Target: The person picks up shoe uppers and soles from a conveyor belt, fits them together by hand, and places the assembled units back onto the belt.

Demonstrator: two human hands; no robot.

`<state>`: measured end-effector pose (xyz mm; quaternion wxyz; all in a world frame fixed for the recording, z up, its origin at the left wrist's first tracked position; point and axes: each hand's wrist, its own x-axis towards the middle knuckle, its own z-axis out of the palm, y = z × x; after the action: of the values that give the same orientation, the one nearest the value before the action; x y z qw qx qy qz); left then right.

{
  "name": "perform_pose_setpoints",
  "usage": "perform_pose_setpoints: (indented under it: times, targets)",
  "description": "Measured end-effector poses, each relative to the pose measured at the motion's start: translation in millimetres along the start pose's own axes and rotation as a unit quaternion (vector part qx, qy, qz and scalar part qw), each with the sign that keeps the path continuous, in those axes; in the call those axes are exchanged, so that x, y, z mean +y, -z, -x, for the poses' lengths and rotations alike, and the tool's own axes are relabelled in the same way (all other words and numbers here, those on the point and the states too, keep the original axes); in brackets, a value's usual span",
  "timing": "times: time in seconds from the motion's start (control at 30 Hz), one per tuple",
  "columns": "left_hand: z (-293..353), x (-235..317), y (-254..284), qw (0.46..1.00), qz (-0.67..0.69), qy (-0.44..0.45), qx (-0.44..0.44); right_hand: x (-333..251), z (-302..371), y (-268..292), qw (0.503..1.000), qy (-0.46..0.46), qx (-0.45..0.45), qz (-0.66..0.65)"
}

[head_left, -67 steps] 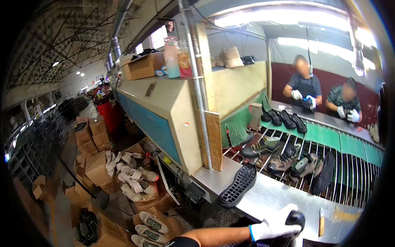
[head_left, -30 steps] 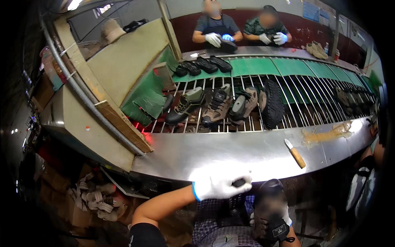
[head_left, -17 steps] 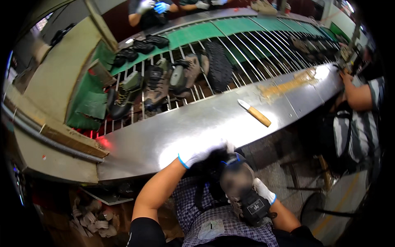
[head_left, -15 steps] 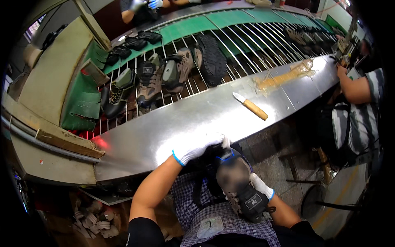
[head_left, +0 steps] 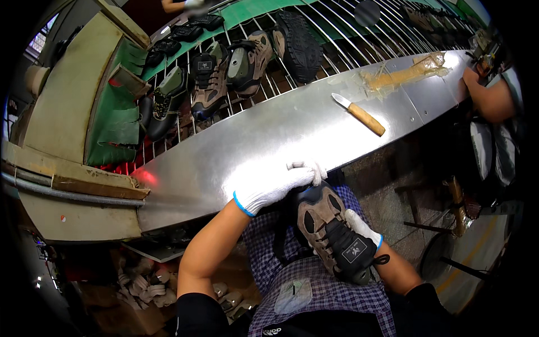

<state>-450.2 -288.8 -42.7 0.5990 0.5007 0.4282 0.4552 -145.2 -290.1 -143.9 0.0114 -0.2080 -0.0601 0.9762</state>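
A brown and black lace-up sport shoe (head_left: 331,224) is held above my lap, upper side up, toe pointing away from me. In its white glove with a blue cuff, my left hand (head_left: 281,182) is closed at the toe, fingers curled together against the toe edge. My right hand (head_left: 364,227), gloved the same way, grips the shoe's right side near the laces; its fingertips underneath are hidden. Beyond the shoe, a knife (head_left: 359,115) with a wooden handle lies on the metal ledge (head_left: 269,135), touched by neither hand.
Several shoes (head_left: 210,84) stand on the rack of metal bars (head_left: 269,84) behind the ledge, one showing its black sole (head_left: 300,48). Brown tape (head_left: 410,73) covers part of the ledge. At the right is a co-worker's arm (head_left: 488,98). Scraps (head_left: 146,286) lie low on the left.
The shoe has swung from a blurred, toe-raised pose to one showing its whole upper. Both hands stay on it. My view has shifted, so the rack and knife sit higher and further right.
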Motion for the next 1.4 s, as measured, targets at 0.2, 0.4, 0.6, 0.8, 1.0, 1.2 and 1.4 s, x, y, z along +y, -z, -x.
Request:
perform_pose_setpoints:
  times: [0.2, 0.4, 0.6, 0.8, 1.0, 1.2, 1.4]
  targets:
    - [0.9, 2.2, 0.6, 1.0, -0.004, 0.009, -0.011, -0.7, 2.8, -12.8, 1.0, -0.003, 0.011, 0.007]
    - [2.2, 2.1, 4.5, 1.0, -0.012, 0.001, -0.026, -0.3, -0.2, -4.8, 1.0, 0.02, -0.001, 0.02]
    - [4.2, 2.5, 5.0, 1.0, -0.015, 0.0, -0.025, -4.3, 3.0, -29.6, 0.996, 0.038, 0.05, 0.068]
    - [5.5, 2.2, 6.2, 0.999, -0.038, -0.004, -0.027, -2.9, -0.5, -17.9, 0.989, 0.066, 0.045, 0.123]
    - [11.8, -1.0, 7.5, 0.998, -0.015, -0.043, -0.041, -2.2, -3.1, -10.1, 0.968, 0.037, 0.066, 0.239]
    - [27.7, 11.8, 7.7, 0.995, -0.089, -0.036, -0.021, 0.9, -6.6, -15.6, 0.953, 0.079, -0.011, 0.292]
    - [80.4, 9.8, -24.3, 0.967, -0.017, -0.043, 0.25, -7.2, -6.2, -24.3, 0.94, 0.048, -0.015, 0.338]
